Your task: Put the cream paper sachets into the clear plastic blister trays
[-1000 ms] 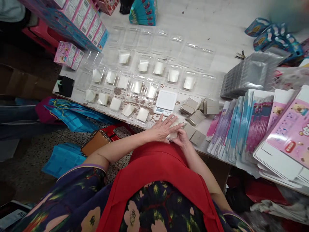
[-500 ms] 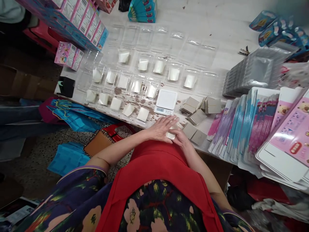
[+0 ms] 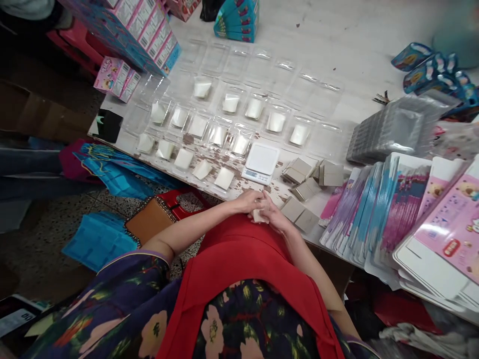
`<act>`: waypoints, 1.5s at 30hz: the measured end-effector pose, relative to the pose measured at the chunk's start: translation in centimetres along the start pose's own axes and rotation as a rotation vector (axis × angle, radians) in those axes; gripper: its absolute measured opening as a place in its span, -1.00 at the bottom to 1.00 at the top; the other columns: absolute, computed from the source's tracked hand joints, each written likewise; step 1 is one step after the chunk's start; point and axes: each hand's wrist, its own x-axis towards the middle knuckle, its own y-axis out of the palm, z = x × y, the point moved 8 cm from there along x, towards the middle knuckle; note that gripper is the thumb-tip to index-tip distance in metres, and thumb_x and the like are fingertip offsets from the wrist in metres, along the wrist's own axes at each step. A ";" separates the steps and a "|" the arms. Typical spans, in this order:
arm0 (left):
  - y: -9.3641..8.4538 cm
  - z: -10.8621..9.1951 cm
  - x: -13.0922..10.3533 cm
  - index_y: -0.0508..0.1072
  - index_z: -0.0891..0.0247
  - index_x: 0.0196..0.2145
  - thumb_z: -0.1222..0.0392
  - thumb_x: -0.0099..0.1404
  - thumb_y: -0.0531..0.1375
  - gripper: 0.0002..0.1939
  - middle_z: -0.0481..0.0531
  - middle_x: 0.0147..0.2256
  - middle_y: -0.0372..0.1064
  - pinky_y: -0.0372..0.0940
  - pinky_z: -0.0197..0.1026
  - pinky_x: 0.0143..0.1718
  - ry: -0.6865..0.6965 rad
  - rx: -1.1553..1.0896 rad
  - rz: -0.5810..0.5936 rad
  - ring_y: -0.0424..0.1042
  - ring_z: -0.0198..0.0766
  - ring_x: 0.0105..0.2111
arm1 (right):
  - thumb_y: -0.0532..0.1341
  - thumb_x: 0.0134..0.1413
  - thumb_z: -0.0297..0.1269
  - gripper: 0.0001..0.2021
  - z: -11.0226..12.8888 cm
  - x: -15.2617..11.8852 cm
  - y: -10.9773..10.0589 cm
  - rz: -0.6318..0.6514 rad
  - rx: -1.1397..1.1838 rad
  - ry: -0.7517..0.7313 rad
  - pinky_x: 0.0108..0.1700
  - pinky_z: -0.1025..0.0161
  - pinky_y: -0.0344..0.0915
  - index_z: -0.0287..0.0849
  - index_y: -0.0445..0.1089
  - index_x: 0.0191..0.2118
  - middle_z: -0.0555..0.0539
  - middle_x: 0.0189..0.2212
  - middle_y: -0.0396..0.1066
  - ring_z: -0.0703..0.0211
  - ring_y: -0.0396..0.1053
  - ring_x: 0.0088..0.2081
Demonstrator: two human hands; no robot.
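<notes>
Both my hands meet at the table's front edge, just before the red apron. Between them is a small cream card packet (image 3: 259, 216), partly hidden by fingers. My left hand (image 3: 247, 201) is closed, its fingertips at the packet's upper side. My right hand (image 3: 274, 214) is closed around the packet from the right. Behind my hands lies a white digital scale (image 3: 262, 158) with nothing on its pan. Stacks of grey-beige cards (image 3: 298, 170) lie to the right of it. White wrapped packets (image 3: 224, 177) form a row to the left.
Clear plastic trays (image 3: 276, 121), several holding white packets, cover the middle of the table. Nested trays (image 3: 385, 124) and flat printed cartons (image 3: 377, 209) stand on the right. Pink boxes (image 3: 144, 30) are stacked at the back left. A red stool (image 3: 187, 202) stands below the edge.
My left hand's fingers, spread over the packet before, are now drawn in and closed. The packet has shifted slightly toward my body. The camera view has tilted a little.
</notes>
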 end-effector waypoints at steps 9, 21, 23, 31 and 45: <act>0.0 2.4 -0.2 0.35 0.26 -0.02 0.13 0.15 0.13 -0.58 0.04 -0.14 0.43 0.28 -0.19 -0.13 -0.066 -0.154 -0.108 0.39 -0.18 -0.17 | 0.42 -0.13 -0.22 -0.73 -1.9 1.1 -2.2 -0.057 -0.127 -0.002 -0.50 0.33 0.51 -0.19 0.44 -0.28 -0.06 -0.46 0.56 0.16 0.54 -0.47; -0.4 3.2 0.9 0.42 0.34 -0.15 0.12 0.08 0.19 -0.62 0.04 -0.24 0.42 0.31 -0.26 -0.28 -0.113 -0.331 -0.113 0.38 -0.27 -0.28 | 0.41 -0.13 -0.21 -0.69 -0.2 1.2 -2.5 -0.097 -0.220 -0.063 -0.57 0.38 0.45 -0.18 0.40 -0.25 -0.01 -0.51 0.53 0.17 0.52 -0.50; -0.3 3.1 1.2 0.42 0.33 -0.38 0.09 0.07 0.19 -0.77 -0.05 -0.44 0.35 0.27 -0.30 -0.37 -0.120 -0.341 -0.134 0.32 -0.33 -0.40 | 0.41 -0.13 -0.23 -0.69 -0.3 1.0 -2.5 -0.109 -0.199 -0.040 -0.54 0.37 0.47 -0.21 0.41 -0.25 -0.06 -0.50 0.53 0.15 0.53 -0.49; -0.3 3.4 0.5 0.32 0.33 -0.49 0.08 -0.01 0.29 -0.71 -0.14 -0.58 0.20 0.14 -0.38 -0.63 -0.278 -0.771 -0.344 0.20 -0.46 -0.61 | 0.48 -0.32 -0.28 -0.61 0.7 0.8 -3.1 -0.349 0.106 -0.174 -0.45 0.35 0.51 -0.12 0.41 -0.27 0.08 -0.36 0.53 0.26 0.50 -0.40; -2.1 4.7 0.6 0.47 0.37 -0.50 0.01 -0.10 0.39 -0.64 -0.11 -0.65 0.22 0.13 -0.40 -0.66 -0.355 -1.056 -0.270 0.19 -0.48 -0.64 | 0.51 -0.44 -0.22 -0.60 2.0 1.0 -3.7 -0.398 -0.007 -0.168 -0.62 0.47 0.41 -0.24 0.51 -0.35 0.01 -0.50 0.51 0.27 0.46 -0.51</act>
